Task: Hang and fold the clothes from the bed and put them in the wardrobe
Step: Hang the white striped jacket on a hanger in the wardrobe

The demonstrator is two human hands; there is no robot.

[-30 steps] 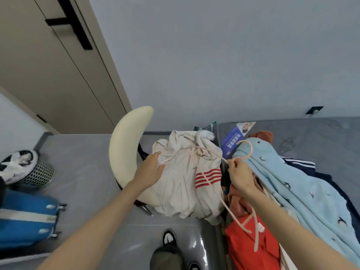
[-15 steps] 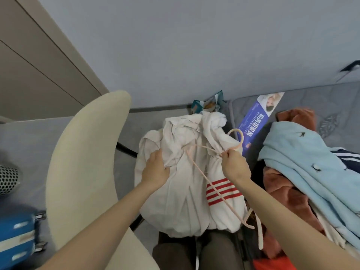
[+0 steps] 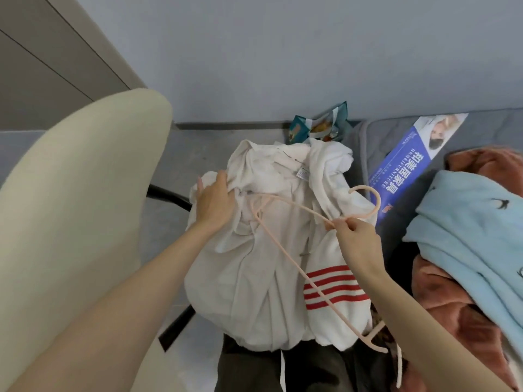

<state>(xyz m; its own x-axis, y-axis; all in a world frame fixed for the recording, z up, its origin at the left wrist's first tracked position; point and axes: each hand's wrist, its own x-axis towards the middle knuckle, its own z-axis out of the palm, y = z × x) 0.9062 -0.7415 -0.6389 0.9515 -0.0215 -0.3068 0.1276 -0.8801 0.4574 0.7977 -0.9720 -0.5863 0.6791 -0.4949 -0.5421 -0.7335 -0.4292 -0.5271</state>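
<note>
- Now your view sits closer than half a second ago: the white garment (image 3: 271, 250) fills the middle, and the cream chair back (image 3: 76, 210) looms larger at 9 o'clock.
- Your left hand (image 3: 213, 203) has slid up the cloth toward 11 o'clock and lies on a bunched fold near the collar, fingers curled into the fabric.
- Your right hand (image 3: 355, 239) has dropped slightly and pinches the pink hanger (image 3: 285, 247) at the base of its hook, thumb and fingertips closed on it.
- That hanger is thin, smooth plastic; its curved hook arcs toward 2 o'clock, one arm reaches across to your left hand, and the long bar runs down to 5 o'clock over the cloth.
- Soft and crumpled, the white garment bears four red stripes at 5 o'clock and lies heaped in front of you.
- At 3 o'clock, on the grey quilted bed (image 3: 396, 134), lie a fleecy light-blue garment (image 3: 467, 236), a rust-coloured plush one (image 3: 452, 301) and a glossy blue leaflet (image 3: 410, 159).
</note>
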